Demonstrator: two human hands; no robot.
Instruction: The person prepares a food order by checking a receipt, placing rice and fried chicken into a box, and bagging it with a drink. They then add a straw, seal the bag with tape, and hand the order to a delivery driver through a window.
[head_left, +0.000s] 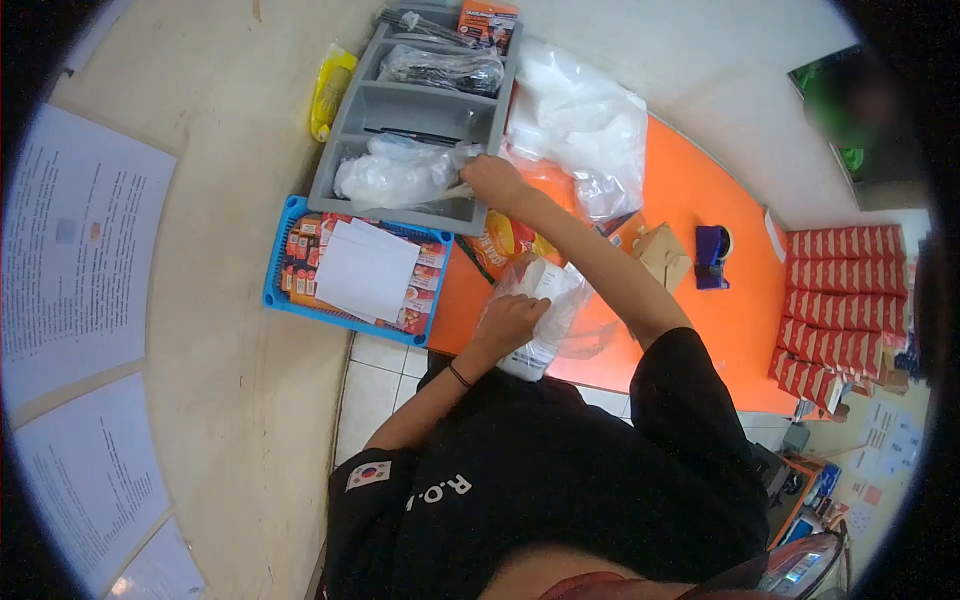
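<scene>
My left hand [515, 322] is closed on a clear plastic bag [583, 310] with a white box [535, 345] inside, at the near edge of the orange table. Farther up, my right hand [488, 184] reaches over the grey compartment tray [425, 108]. Its fingers are pinched together at the edge of the nearest compartment, beside a clear bag of white items [390, 178]. Something pale shows at the fingertips, too small to name. An orange and yellow snack packet [512, 240] lies between my hands.
A blue basket [272, 270] holds red packets under white paper sheets [368, 268]. On the orange table [735, 330] are a tape dispenser [712, 258], a small brown box [662, 256] and clear plastic bags [590, 120]. Red boxes [840, 300] are stacked at right; a wall stands left.
</scene>
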